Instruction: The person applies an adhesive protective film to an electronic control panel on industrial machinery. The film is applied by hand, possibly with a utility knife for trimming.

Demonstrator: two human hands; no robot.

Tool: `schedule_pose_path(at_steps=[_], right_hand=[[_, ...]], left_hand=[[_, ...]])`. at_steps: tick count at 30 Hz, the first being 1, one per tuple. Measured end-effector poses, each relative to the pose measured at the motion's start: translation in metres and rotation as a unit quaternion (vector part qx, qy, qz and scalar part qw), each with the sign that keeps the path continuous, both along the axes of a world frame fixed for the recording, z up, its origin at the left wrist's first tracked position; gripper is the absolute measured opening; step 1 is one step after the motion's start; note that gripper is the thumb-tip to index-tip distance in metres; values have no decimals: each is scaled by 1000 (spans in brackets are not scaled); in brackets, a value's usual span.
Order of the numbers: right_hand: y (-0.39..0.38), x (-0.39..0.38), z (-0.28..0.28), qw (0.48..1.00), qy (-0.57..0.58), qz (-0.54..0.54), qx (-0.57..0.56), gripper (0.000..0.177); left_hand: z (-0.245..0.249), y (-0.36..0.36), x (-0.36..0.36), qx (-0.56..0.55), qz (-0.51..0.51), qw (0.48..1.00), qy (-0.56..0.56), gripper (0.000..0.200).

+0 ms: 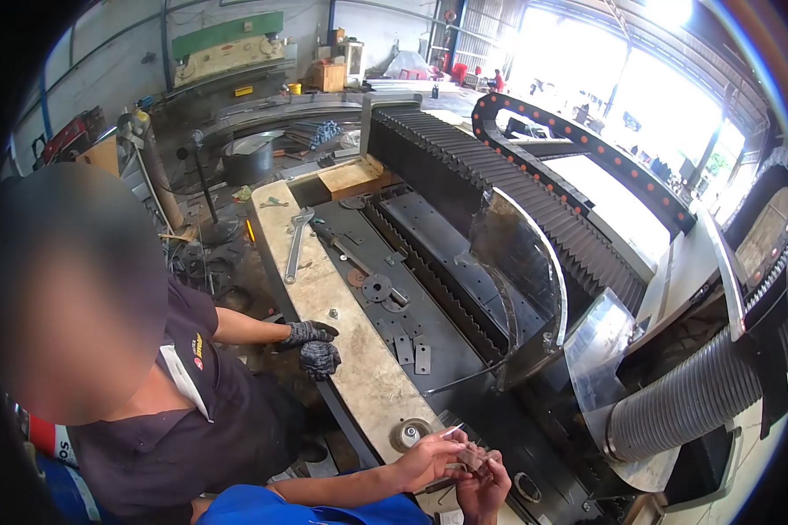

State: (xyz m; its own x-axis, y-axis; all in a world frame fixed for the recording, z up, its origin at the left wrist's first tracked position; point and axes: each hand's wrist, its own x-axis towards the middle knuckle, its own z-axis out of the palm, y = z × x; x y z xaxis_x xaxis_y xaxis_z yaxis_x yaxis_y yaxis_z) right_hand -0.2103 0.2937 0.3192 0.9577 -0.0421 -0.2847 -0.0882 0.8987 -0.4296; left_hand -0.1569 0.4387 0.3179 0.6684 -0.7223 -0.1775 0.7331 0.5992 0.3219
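My left hand (431,461) and my right hand (488,486) meet at the bottom centre, close over the front edge of the machine. Between their fingertips is a small brownish metal piece (473,457), pinched from both sides and partly hidden. A thin white stick (451,430) pokes out by the fingers of my left hand. Just left of my hands, a round metal fitting with a bolt (411,433) sits on the pale machine rail (359,350).
A co-worker's gloved hands (317,350) rest at the rail on the left. Farther along it lie an adjustable wrench (298,245) and a nut (333,313). Flat plates with holes (422,357) and dark discs (377,288) lie on the bed. A clear curved shield (521,262) and a ribbed hose (687,398) stand right.
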Motion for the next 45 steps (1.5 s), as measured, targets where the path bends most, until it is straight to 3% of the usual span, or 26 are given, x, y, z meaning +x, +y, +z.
schedule_pose_path(at_steps=[2,4,6,8,10,14,27,37,39,45], right_hand=[[-3,0,-4,999,33,-4,-5,19],[-13,-2,-23,999,-33,41,11,8],[-13,0,-30,998,-40,47,10,9],[-12,2,-26,997,-50,58,8,10],[-10,1,-18,998,14,53,-5,10],[-7,5,-16,996,-37,78,-3,10],[-7,3,-22,996,-33,76,41,9],[-6,15,-10,999,40,-3,2,5],[-9,15,-16,998,52,-18,-8,4],[-27,16,-36,999,43,-21,8,4]], left_hand=[[-2,0,0,-2,1,1000,-2,9],[-3,0,-1,-6,0,1000,-2,9],[-4,4,3,-25,-9,1000,1,10],[-10,4,2,-35,-5,999,1,11],[-10,5,1,-44,-10,999,0,11],[-9,10,4,-56,-8,998,-6,11],[-18,15,10,-89,-12,995,36,15],[-25,15,32,-64,-34,997,23,18],[-23,16,36,1,0,998,64,18],[-31,12,58,42,26,997,51,12]])
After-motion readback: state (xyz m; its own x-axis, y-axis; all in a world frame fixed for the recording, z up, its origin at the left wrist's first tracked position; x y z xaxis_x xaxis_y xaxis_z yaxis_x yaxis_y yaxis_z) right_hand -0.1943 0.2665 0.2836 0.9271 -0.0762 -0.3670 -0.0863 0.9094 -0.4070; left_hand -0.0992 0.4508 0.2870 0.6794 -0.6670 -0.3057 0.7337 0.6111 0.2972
